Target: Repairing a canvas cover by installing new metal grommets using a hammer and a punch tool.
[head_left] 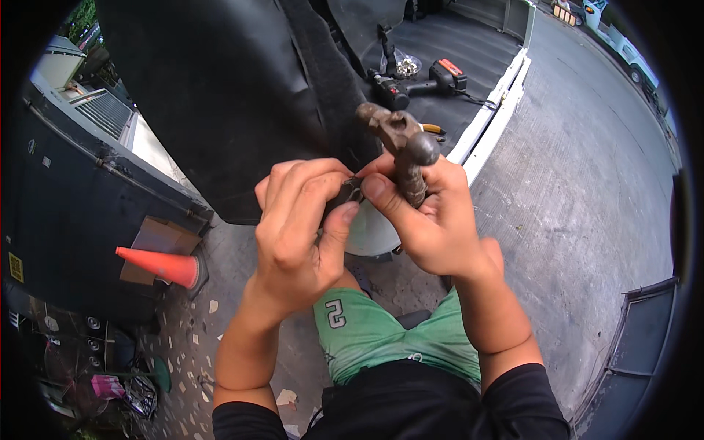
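Both hands are up close together over the person's lap, in front of a big black panel [220, 95]. The right hand [429, 220] is wrapped tight around a rusty hammer [402, 147], head pointing up. The left hand [297, 227] pinches a small dark metal piece [350, 192] between thumb and fingers, right against the right thumb. A cordless drill [418, 82] lies well behind, and an orange cone [158, 265] sits off to the left.

Drill [414, 82] behind hammer [402, 147]; cone [161, 265] far left.
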Action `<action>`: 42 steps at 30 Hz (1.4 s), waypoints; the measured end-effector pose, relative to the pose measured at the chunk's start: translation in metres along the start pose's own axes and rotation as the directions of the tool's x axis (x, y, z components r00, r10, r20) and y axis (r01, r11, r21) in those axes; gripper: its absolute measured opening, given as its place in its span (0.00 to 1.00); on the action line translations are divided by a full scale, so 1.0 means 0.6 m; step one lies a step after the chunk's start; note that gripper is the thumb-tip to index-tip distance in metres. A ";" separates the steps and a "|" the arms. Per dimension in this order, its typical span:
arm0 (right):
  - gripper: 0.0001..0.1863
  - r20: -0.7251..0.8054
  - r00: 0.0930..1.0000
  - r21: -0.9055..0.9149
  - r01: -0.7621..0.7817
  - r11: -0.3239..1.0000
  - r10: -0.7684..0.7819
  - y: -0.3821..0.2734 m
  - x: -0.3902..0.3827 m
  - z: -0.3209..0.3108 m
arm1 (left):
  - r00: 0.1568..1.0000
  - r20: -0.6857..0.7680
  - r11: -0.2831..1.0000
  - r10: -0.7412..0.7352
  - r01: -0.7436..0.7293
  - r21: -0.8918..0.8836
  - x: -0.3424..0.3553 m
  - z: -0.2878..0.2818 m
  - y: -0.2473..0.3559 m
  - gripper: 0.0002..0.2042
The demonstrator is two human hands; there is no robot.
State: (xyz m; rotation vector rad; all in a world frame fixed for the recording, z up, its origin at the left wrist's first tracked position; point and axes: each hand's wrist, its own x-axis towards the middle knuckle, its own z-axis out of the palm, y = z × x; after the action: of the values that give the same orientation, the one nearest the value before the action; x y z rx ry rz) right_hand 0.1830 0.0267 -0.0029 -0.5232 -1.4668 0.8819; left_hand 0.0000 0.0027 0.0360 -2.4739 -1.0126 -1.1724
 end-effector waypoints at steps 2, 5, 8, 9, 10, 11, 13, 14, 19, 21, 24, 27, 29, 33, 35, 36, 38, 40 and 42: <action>0.05 0.017 1.000 0.015 -0.013 1.000 0.013 -0.001 0.007 -0.003 | 1.000 -0.006 0.998 0.025 -0.026 -0.052 0.005 0.000 -0.007 0.09; 0.05 0.084 0.996 -0.080 -0.028 0.996 0.034 -0.011 0.014 -0.016 | 0.998 0.055 0.995 -0.040 0.045 -0.087 0.009 -0.013 -0.008 0.07; 0.07 -0.094 0.992 0.028 -0.079 0.997 0.081 0.011 0.007 -0.030 | 0.990 0.036 0.981 -0.138 0.142 -0.135 0.001 -0.020 -0.007 0.06; 0.09 -0.204 0.978 -0.134 -0.076 0.988 0.048 0.029 0.016 -0.058 | 0.971 0.007 0.954 -0.240 0.237 -0.182 -0.004 -0.020 -0.002 0.06; 0.10 -0.311 0.944 -0.107 -0.153 0.983 0.113 0.067 0.024 -0.097 | 0.943 0.003 0.919 -0.333 0.326 -0.224 -0.002 -0.023 0.004 0.06; 0.15 -0.375 0.916 -0.222 -0.235 0.946 0.139 0.098 0.041 -0.135 | 0.919 -0.027 0.862 -0.393 0.358 -0.358 0.000 -0.012 0.003 0.07; 0.27 -0.320 0.868 -0.403 -0.488 0.775 0.380 0.154 0.068 -0.184 | 0.907 0.022 0.799 -0.420 0.381 -0.466 0.007 -0.013 0.001 0.09; 0.26 -0.283 0.889 -0.499 -0.456 0.737 0.359 0.203 0.080 -0.205 | 0.912 0.028 0.797 -0.408 0.372 -0.475 0.013 -0.017 0.003 0.09; 0.24 -0.143 0.906 -0.844 -0.322 0.429 0.399 0.380 0.133 -0.270 | 0.862 0.129 0.676 -0.490 0.469 -0.568 0.009 -0.019 -0.003 0.13; 0.22 -0.094 0.916 -0.951 -0.198 0.237 0.391 0.413 0.139 -0.264 | 0.879 0.146 0.690 -0.455 0.451 -0.566 0.001 -0.031 -0.009 0.10; 0.14 0.044 0.998 -0.957 0.029 0.289 0.043 0.411 0.126 -0.199 | 0.875 0.144 0.693 -0.462 0.457 -0.558 -0.006 -0.049 -0.010 0.11; 0.10 0.167 0.981 -0.838 0.089 0.538 0.099 0.386 0.043 -0.159 | 0.924 0.086 0.786 -0.373 0.364 -0.499 0.002 -0.028 -0.009 0.12; 0.10 0.094 0.989 -0.845 0.018 0.534 0.116 0.385 0.027 -0.158 | 0.916 0.092 0.779 -0.391 0.382 -0.497 -0.003 -0.022 -0.013 0.15; 0.18 0.007 0.951 -0.845 -0.159 0.511 0.308 0.376 0.034 -0.132 | 0.890 0.042 0.785 -0.455 0.423 -0.452 -0.009 -0.024 -0.011 0.20; 0.22 0.015 0.957 -0.831 -0.150 0.536 0.291 0.369 0.036 -0.130 | 0.880 -0.015 0.782 -0.475 0.415 -0.465 -0.007 -0.024 -0.007 0.21; 0.24 0.048 0.924 -0.821 -0.179 0.542 0.379 0.358 0.037 -0.128 | 0.879 -0.025 0.788 -0.477 0.414 -0.457 -0.011 -0.027 -0.007 0.21; 0.28 0.111 0.914 -0.808 -0.145 0.572 0.389 0.356 0.024 -0.126 | 0.870 0.065 0.751 -0.489 0.458 -0.476 -0.018 -0.039 -0.011 0.22; 0.29 0.081 0.933 -0.758 -0.170 0.630 0.350 0.336 -0.001 -0.141 | 0.887 0.062 0.779 -0.457 0.433 -0.453 -0.003 -0.028 0.003 0.18; 0.25 -0.068 0.935 -0.611 -0.315 0.727 0.348 0.280 -0.030 -0.173 | 0.889 0.088 0.767 -0.450 0.435 -0.472 0.008 -0.013 0.005 0.15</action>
State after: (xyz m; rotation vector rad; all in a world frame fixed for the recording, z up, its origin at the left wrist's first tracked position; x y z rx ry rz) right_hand 0.2546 0.1350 -0.1525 -1.2985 -1.7372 0.6699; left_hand -0.0007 -0.0008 0.0448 -2.6322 -1.5172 -1.7968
